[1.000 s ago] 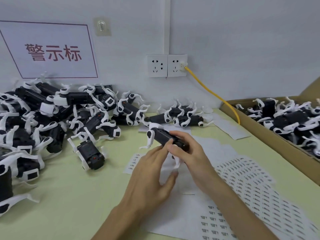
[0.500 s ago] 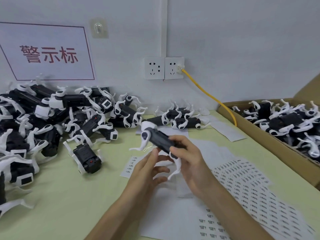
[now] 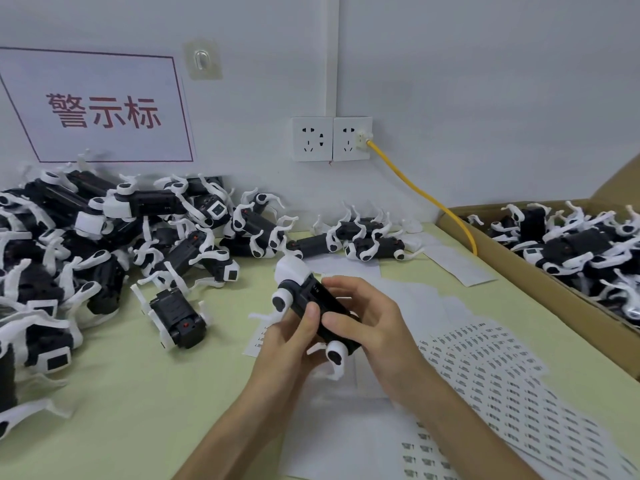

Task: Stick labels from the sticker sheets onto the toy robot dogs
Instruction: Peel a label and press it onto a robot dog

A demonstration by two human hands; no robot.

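Since the big heap of black-and-white plastic toy robot dogs [image 3: 104, 244] is shoved against the wall on the left, I'd guess that's one side of the workflow, though I can't tell if those are labelled or not. Next over, the left hand [image 3: 287, 348] cups one black-bodied, white-legged toy dog [image 3: 303, 294] from below, thumb pressed flat on its dark side. It's probably rubbing a label down, but the label's too small to make out. The right hand [image 3: 374, 327] curls its fingers round the other side so the body can't twist, with the dog lifted above the pale green table [image 3: 121, 393], mid-frame. White sticker sheets with rows of tiny printed labels [image 3: 485, 375] lie fanned under and right of the hands, handy for peeling. Far right, a brown cardboard box [image 3: 554, 296] holds more dogs.
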